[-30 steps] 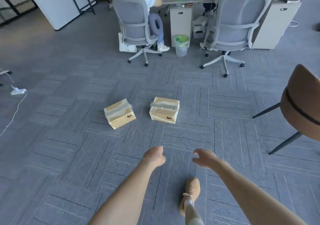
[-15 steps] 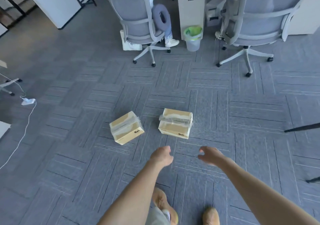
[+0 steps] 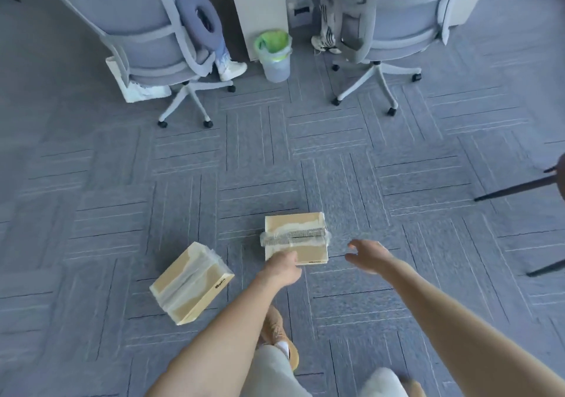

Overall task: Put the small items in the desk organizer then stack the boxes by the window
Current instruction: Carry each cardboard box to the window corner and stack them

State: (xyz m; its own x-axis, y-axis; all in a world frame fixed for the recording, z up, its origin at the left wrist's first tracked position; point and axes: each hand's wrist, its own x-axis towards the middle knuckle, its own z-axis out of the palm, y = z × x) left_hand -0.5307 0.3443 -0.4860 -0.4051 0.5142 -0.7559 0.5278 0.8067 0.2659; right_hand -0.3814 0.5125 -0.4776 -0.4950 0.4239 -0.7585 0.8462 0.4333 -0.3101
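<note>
As both arms reached closer — left hand [image 3: 282,266] now overlaps right box [image 3: 296,237], grip unclear | right hand [image 3: 368,256] spread, empty

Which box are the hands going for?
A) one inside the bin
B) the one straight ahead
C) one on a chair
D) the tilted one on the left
B: the left hand is at the near left corner of the box straight ahead, and the open right hand is just off its right side.
</note>
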